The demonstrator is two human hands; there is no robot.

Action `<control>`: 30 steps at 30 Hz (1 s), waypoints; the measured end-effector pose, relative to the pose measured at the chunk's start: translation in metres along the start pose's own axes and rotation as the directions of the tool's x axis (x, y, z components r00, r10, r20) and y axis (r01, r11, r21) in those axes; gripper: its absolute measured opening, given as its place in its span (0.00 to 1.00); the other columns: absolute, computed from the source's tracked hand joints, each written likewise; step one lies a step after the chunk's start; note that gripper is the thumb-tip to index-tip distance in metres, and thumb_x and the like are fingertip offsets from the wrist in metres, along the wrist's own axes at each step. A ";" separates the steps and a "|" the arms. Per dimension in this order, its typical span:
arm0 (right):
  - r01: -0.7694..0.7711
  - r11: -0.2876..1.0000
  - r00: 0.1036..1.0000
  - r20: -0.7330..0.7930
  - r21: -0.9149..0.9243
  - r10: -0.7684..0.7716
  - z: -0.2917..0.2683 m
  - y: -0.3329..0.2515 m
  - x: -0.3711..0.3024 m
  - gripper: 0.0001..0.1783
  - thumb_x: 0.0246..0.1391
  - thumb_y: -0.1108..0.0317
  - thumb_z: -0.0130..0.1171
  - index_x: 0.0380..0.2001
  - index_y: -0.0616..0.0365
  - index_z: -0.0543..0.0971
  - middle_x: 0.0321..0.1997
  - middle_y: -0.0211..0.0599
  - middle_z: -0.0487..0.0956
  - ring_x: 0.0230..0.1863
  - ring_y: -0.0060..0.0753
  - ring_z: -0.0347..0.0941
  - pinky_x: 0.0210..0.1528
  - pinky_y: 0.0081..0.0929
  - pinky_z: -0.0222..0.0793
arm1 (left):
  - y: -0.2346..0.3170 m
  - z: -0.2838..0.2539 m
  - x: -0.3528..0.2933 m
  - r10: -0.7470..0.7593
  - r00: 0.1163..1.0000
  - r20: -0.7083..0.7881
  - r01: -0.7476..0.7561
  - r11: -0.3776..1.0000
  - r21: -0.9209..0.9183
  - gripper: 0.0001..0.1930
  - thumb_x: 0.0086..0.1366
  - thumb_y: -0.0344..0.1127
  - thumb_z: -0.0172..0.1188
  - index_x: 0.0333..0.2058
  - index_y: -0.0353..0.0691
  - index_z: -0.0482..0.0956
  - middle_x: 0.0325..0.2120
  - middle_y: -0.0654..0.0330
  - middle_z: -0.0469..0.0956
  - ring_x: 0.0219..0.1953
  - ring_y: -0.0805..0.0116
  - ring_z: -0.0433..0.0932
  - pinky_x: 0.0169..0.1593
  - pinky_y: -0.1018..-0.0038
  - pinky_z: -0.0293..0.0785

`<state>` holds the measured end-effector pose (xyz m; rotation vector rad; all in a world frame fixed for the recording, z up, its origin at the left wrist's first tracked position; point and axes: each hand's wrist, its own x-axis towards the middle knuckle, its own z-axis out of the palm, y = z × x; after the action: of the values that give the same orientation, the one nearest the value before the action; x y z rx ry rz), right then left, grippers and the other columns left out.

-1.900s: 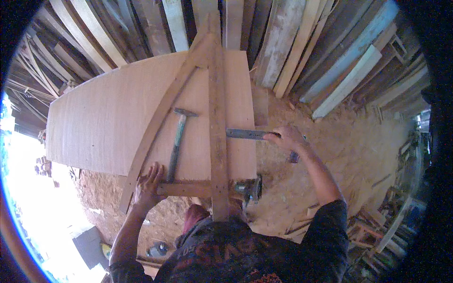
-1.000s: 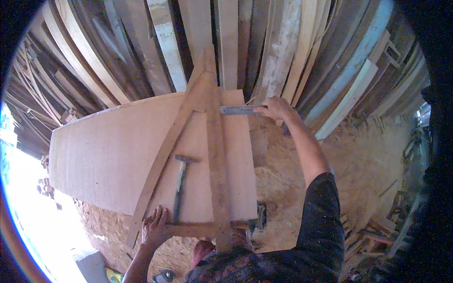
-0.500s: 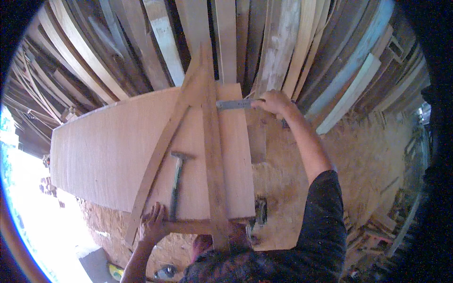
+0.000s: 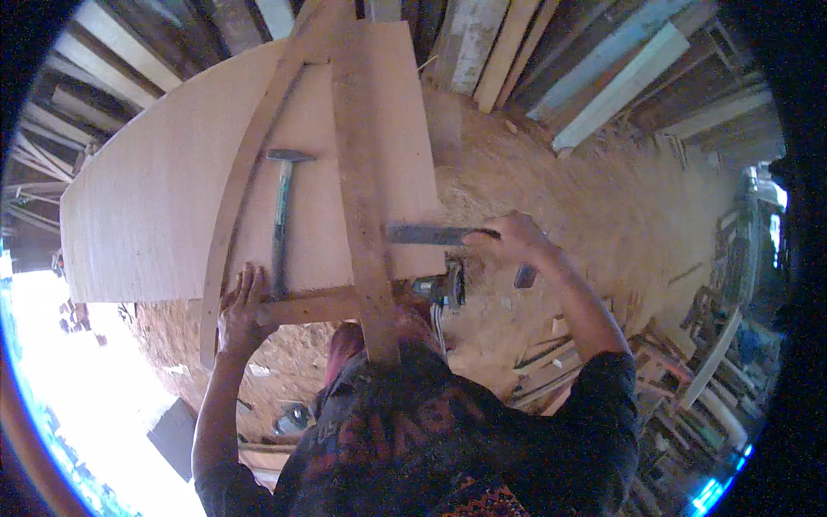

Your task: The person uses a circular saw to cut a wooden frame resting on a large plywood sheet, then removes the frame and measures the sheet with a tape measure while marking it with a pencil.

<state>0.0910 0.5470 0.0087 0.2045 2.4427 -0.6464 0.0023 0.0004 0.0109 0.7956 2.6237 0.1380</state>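
The right hand (image 4: 514,239) grips the square (image 4: 435,234), its blade pointing left from that grip to the frame (image 4: 362,207); the left hand (image 4: 243,314) lies on the frame's near corner, whether clenched I can't tell. I'd keep the blade flat and the frame pressed firm. I count one square, one frame, one hammer (image 4: 280,220) between both hands, one panel (image 4: 155,189) under the frame

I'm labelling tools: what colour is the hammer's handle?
The handle is patchy green above, dark below; see the head view.
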 end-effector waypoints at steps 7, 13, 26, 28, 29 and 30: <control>0.084 0.991 0.988 -0.123 -0.104 -0.097 0.003 -0.007 0.007 0.44 0.54 0.23 0.56 0.47 0.56 0.85 0.53 0.58 0.82 0.53 0.66 0.79 0.56 0.55 0.76 | 0.000 0.004 0.003 0.011 1.000 -0.024 -0.007 0.992 0.127 0.60 0.43 0.49 0.80 0.74 0.45 0.56 0.75 0.49 0.56 0.74 0.53 0.61 0.70 0.52 0.63; 0.021 0.989 0.999 -0.037 -0.144 -0.026 -0.004 -0.010 0.010 0.48 0.51 0.22 0.57 0.42 0.65 0.84 0.46 0.64 0.83 0.49 0.68 0.80 0.54 0.56 0.76 | 0.001 0.008 0.004 0.033 0.998 -0.061 -0.023 0.988 0.153 0.61 0.43 0.49 0.80 0.74 0.45 0.56 0.75 0.50 0.56 0.74 0.56 0.60 0.67 0.53 0.67; 0.034 0.970 0.992 -0.110 -0.240 -0.062 0.001 -0.002 0.013 0.38 0.55 0.25 0.57 0.39 0.50 0.88 0.35 0.53 0.85 0.38 0.63 0.82 0.46 0.53 0.79 | -0.015 0.040 0.019 0.208 0.965 -0.162 -0.177 0.966 0.188 0.60 0.46 0.59 0.77 0.74 0.42 0.56 0.75 0.45 0.52 0.76 0.46 0.52 0.75 0.49 0.50; 0.159 0.985 0.974 -0.156 -0.061 -0.167 -0.001 0.000 0.004 0.31 0.57 0.31 0.60 0.47 0.46 0.86 0.37 0.48 0.86 0.39 0.56 0.83 0.46 0.48 0.78 | -0.028 0.044 0.024 0.230 0.955 -0.188 -0.219 0.972 0.080 0.59 0.48 0.64 0.74 0.73 0.40 0.58 0.75 0.41 0.51 0.77 0.42 0.48 0.77 0.47 0.43; 0.028 1.000 0.996 -0.088 0.010 -0.027 -0.002 0.001 -0.001 0.30 0.58 0.35 0.62 0.54 0.43 0.84 0.38 0.45 0.87 0.39 0.50 0.84 0.47 0.44 0.78 | -0.029 0.046 0.027 0.121 0.991 -0.063 -0.125 0.990 -0.065 0.59 0.49 0.67 0.71 0.72 0.38 0.58 0.75 0.40 0.50 0.77 0.41 0.45 0.77 0.47 0.40; -0.002 0.999 0.999 -0.051 0.055 0.004 -0.003 0.003 -0.004 0.31 0.60 0.39 0.64 0.61 0.40 0.81 0.39 0.42 0.88 0.40 0.43 0.84 0.47 0.41 0.78 | -0.029 0.045 0.025 0.190 0.977 -0.091 -0.181 0.978 0.102 0.59 0.49 0.67 0.71 0.72 0.37 0.57 0.75 0.40 0.50 0.77 0.40 0.45 0.78 0.48 0.40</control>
<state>0.0936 0.5512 0.0122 0.2494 2.4749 -0.7152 -0.0141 -0.0108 -0.0450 1.0936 2.6609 0.1106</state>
